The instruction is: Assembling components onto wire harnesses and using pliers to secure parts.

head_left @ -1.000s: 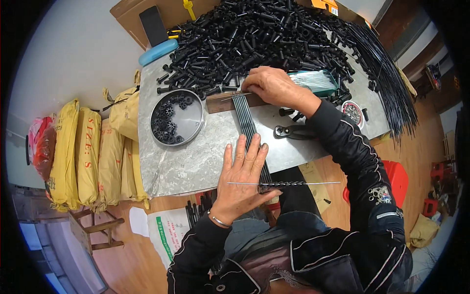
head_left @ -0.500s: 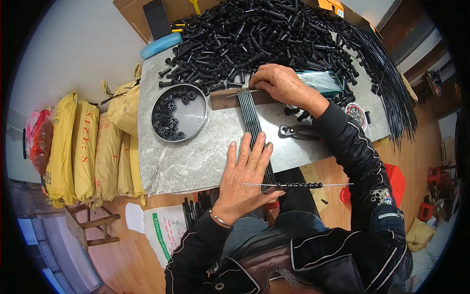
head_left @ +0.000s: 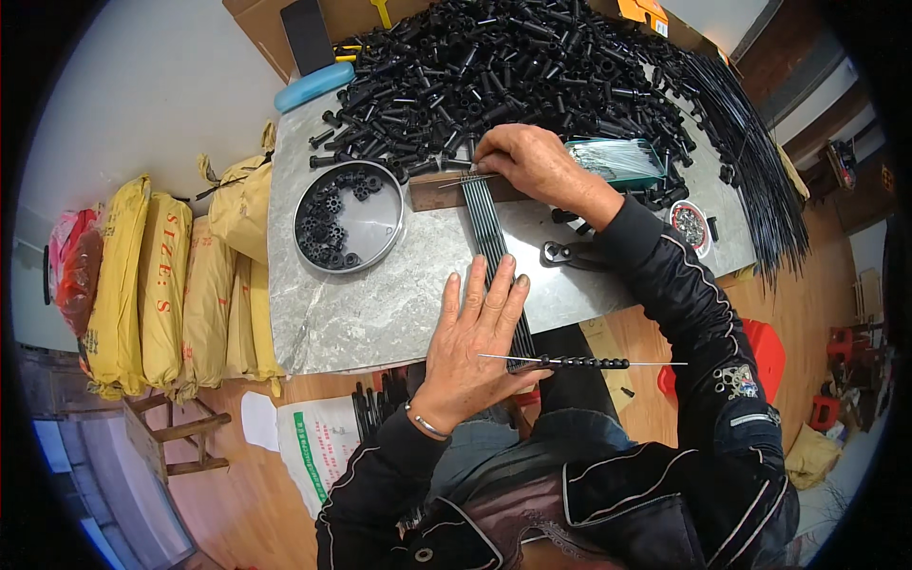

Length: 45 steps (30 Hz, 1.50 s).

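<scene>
On the table (head_left: 399, 318), a tray (head_left: 376, 217) lies left of the rods (head_left: 484, 220), pliers (head_left: 570, 255) right, tubes (head_left: 513, 90) behind.

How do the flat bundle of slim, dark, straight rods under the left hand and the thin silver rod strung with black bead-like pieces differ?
The bundle is several rods side by side; the beaded rod is single. The bundle runs away from the person, its far end at the brown wooden block; the beaded rod lies crosswise, past the near edge of the grey marbled table. Both are long and slender.
</scene>
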Each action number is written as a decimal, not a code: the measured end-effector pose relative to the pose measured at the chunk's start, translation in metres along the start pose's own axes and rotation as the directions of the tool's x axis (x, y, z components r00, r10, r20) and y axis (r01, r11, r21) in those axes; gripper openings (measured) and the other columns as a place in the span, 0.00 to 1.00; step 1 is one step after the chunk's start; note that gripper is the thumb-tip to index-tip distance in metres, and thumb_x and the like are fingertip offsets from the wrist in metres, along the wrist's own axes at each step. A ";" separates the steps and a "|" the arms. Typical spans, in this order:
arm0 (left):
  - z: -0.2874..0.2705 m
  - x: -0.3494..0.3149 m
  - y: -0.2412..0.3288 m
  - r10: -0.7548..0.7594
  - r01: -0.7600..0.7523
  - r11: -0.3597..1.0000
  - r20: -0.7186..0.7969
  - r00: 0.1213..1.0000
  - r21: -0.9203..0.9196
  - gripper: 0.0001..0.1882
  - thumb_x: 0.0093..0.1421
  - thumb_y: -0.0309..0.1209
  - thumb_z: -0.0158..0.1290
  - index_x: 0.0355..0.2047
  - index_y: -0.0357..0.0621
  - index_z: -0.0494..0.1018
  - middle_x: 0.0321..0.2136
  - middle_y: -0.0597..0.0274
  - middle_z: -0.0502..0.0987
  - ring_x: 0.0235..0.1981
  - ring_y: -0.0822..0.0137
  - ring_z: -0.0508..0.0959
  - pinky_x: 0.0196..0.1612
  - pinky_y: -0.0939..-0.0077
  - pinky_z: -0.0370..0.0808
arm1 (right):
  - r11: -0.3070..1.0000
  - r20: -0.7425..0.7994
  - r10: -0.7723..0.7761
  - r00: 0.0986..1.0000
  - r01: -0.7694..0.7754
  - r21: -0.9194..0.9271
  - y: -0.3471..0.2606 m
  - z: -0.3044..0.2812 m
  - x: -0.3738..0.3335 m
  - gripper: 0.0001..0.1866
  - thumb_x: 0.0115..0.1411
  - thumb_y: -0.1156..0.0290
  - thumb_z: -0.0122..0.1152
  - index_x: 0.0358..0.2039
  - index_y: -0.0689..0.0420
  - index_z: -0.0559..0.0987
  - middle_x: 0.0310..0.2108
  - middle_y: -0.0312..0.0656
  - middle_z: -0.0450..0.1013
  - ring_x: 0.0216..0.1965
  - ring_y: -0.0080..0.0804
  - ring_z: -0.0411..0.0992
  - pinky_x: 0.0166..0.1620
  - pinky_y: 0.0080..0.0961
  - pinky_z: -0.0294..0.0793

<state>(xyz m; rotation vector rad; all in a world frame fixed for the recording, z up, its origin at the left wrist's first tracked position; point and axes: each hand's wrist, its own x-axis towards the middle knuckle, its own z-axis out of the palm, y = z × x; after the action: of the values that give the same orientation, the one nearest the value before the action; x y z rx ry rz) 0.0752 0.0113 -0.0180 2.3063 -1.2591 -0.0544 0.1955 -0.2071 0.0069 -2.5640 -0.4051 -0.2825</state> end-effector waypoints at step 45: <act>-0.043 -0.017 0.001 0.232 -0.233 0.972 -0.128 0.964 0.008 0.21 0.50 0.44 0.60 0.43 0.49 0.78 0.61 0.58 0.63 0.66 0.48 0.52 0.64 0.43 0.43 | 0.698 0.174 -0.551 0.816 0.565 -0.439 -0.049 -0.004 -0.045 0.19 0.51 0.63 0.60 0.45 0.47 0.75 0.49 0.36 0.69 0.60 0.38 0.59 0.61 0.53 0.50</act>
<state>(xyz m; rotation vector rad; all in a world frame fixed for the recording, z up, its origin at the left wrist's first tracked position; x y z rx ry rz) 0.0762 0.0424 0.0161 2.1034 -1.4497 0.1682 0.1363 -0.1795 0.0202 -2.8463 -1.2862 -0.6315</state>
